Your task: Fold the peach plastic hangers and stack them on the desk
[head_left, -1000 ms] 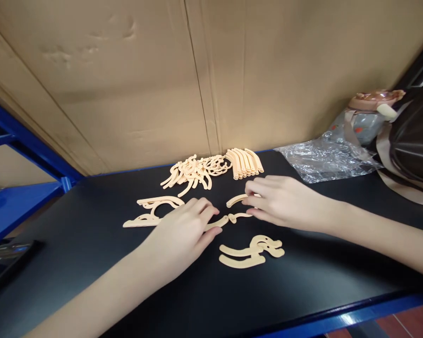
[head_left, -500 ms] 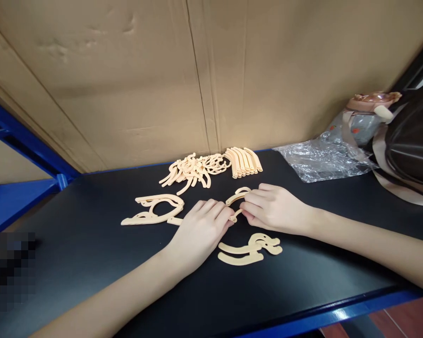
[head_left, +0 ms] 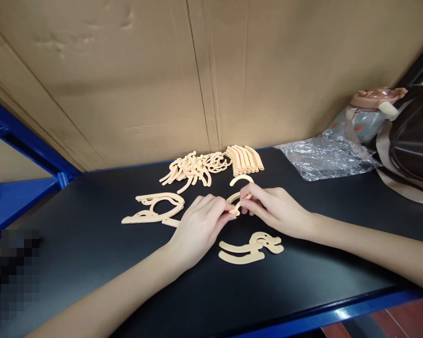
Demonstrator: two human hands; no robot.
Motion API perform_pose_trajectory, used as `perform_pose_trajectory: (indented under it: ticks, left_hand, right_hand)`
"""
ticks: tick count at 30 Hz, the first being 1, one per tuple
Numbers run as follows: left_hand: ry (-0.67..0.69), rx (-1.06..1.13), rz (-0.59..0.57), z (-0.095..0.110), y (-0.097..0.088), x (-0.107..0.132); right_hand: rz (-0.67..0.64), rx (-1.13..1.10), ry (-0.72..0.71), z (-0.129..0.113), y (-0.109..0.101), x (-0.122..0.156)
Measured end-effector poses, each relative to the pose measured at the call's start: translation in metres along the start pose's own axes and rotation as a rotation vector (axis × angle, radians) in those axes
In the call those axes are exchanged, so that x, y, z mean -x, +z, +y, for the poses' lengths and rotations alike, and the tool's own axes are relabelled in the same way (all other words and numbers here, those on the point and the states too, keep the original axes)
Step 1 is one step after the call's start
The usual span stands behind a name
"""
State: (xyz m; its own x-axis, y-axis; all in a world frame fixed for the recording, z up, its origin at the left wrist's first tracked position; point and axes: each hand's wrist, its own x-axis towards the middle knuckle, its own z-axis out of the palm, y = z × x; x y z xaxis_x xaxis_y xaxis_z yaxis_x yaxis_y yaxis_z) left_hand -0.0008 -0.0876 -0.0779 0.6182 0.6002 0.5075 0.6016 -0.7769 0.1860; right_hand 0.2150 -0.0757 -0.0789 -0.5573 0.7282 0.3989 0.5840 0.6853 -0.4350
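Observation:
My left hand (head_left: 199,226) and my right hand (head_left: 275,209) meet over the middle of the black table (head_left: 91,281). Both pinch small cream curved pieces (head_left: 237,206) where their ends touch. A long thin cream piece (head_left: 171,222) runs under my left hand. A flat cream cut-out (head_left: 154,209) lies left of my left hand. A stacked pair of curved pieces (head_left: 251,248) lies just in front of my right hand. A small arch piece (head_left: 242,179) rests beyond the fingers.
A pile of loose cream pieces (head_left: 193,170) and a neat row of curved ones (head_left: 245,160) lie at the back by the cardboard wall (head_left: 197,75). Crumpled clear plastic (head_left: 326,159), a bottle (head_left: 370,115) and a dark bag (head_left: 414,141) sit at the right. Blue shelf frame (head_left: 17,141) on the left.
Both hands have drawn together and lifted the small pieces off the table into a pinch. One arch piece now lies free beyond my right fingers.

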Motion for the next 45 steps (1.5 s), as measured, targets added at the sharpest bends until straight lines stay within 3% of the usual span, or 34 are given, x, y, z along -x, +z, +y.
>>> perform_pose_trajectory:
  ticks: [5, 9, 17, 21, 27, 32, 45]
  left_hand:
    - [0.024, 0.002, -0.027, -0.001, -0.004, 0.002]
    - [-0.027, -0.100, -0.113, -0.005, -0.014, 0.005]
    - [0.012, -0.260, -0.345, -0.007, -0.026, 0.006]
    - [0.048, -0.265, -0.304, -0.004, -0.023, 0.005]
    - [0.016, -0.070, -0.169, -0.002, -0.009, 0.007]
    - [-0.019, 0.007, -0.160, -0.004, -0.004, 0.011]
    - [0.078, -0.011, -0.154, -0.004, -0.007, 0.012]
  right_hand:
    - [-0.101, -0.445, 0.136, 0.007, 0.006, -0.002]
    - [-0.121, -0.675, 0.209, 0.018, 0.011, -0.006]
    - [-0.167, -0.763, 0.261, 0.028, 0.007, -0.009]
    - [-0.173, -0.755, 0.252, 0.027, 0.007, -0.010]
    - [-0.228, -0.833, 0.238, 0.025, 0.007, -0.011]
    - [-0.290, -0.880, 0.255, 0.025, 0.005, -0.011]
    - [-0.372, -0.938, 0.227, 0.023, 0.000, -0.012]
